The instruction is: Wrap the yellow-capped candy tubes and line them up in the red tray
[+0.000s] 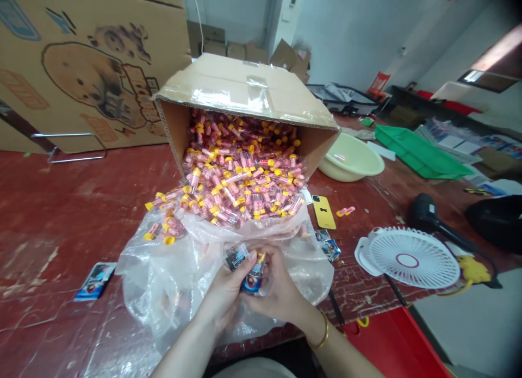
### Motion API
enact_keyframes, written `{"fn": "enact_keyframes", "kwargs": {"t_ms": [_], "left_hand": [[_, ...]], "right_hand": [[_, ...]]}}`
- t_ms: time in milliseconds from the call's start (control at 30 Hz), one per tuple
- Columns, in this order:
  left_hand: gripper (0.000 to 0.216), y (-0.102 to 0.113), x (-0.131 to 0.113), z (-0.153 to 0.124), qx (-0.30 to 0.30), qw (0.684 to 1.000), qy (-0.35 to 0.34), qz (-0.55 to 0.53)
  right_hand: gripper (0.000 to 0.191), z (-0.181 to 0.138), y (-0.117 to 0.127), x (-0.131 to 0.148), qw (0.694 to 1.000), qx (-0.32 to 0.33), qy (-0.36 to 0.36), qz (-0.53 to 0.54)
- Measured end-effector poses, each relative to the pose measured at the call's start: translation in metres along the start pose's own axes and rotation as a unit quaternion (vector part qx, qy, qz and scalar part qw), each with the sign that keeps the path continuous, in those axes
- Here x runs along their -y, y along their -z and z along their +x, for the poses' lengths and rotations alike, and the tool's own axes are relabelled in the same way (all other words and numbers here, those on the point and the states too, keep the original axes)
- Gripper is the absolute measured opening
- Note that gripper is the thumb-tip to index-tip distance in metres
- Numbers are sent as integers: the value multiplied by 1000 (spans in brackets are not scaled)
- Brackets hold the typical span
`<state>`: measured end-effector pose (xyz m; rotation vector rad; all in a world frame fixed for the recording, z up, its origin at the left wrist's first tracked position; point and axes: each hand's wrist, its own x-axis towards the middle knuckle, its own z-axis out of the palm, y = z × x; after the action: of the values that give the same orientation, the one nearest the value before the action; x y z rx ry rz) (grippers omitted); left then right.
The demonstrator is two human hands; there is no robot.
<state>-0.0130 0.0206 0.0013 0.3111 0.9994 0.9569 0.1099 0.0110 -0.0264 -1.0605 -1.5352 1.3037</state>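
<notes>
No text is legible, even on the printed carton

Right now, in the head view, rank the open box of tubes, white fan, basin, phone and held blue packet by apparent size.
Largest: open box
Then: white fan
Then: pale basin
Smallest, too alike to rank: yellow phone and partly covered blue packet

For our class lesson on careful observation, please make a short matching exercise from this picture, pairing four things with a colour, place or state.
Column one
1. Capped tubes
2. Fan
3. Right hand
4. Tray

Column two
A. Green
B. Holding a blue packet
C. Spilling from the cardboard box
D. White

Pairs: 1-C, 2-D, 3-B, 4-A
</notes>
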Motion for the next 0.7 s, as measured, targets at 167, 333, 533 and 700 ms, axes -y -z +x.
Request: {"fn": "enact_keyframes", "kwargs": {"t_ms": [167, 333, 533, 700], "left_hand": [[41, 3, -1, -9, 23, 998, -29, 60], [44, 9, 6, -6, 37, 998, -24, 50], [40, 2, 7, -9, 32, 998, -34, 39], [38, 0, 9, -13, 36, 998, -37, 45]], "right_hand": [[63, 6, 2, 1, 999, -23, 39, 28], [60, 6, 2, 8, 998, -22, 52, 12], [60, 1, 6, 5, 998, -27, 54, -9], [59, -3, 7, 8, 998, -34, 57, -21]]}}
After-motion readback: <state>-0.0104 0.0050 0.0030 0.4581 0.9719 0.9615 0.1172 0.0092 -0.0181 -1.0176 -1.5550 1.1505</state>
